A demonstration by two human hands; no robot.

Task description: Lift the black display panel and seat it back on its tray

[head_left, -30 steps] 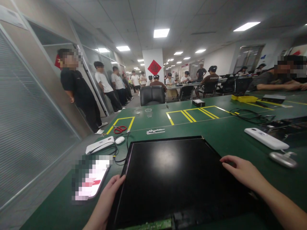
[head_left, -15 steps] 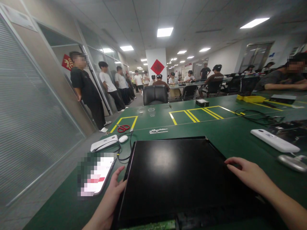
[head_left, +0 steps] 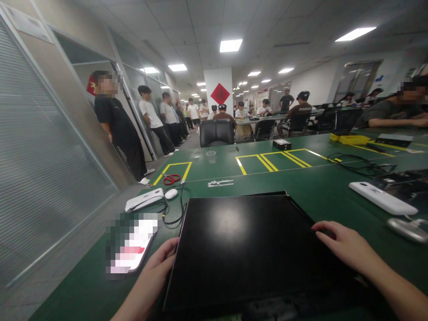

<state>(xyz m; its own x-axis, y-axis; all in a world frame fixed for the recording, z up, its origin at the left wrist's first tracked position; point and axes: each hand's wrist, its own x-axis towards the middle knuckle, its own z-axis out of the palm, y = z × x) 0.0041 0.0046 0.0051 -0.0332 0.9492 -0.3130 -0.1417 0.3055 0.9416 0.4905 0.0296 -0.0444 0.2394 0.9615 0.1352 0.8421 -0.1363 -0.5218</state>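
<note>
A flat black display panel (head_left: 230,254) lies before me in a dark frame (head_left: 299,208), whose rim shows along the back and right. The panel sits slightly skewed over this frame. My left hand (head_left: 160,263) grips the panel's left edge, its lower fingers hidden at the side. On the opposite side, my right hand (head_left: 341,243) has thumb and forefinger closed at the right rim; whether it pinches panel, frame or both is unclear. At the near end a sliver of green circuit board (head_left: 230,317) shows. A lit phone (head_left: 142,243) is beside my left hand.
Left of the panel are a white power bank (head_left: 145,199), a white mouse (head_left: 171,194), cables and red scissors (head_left: 171,179). White tools (head_left: 220,183) and a plastic cup (head_left: 211,156) stand beyond. A white device (head_left: 383,197) lies right on the green table (head_left: 327,187). People sit and stand behind.
The panel has shifted a little left and toward me over its frame, covering most of the circuit board. My left fingers have closed onto its edge. My right hand is nearly unmoved.
</note>
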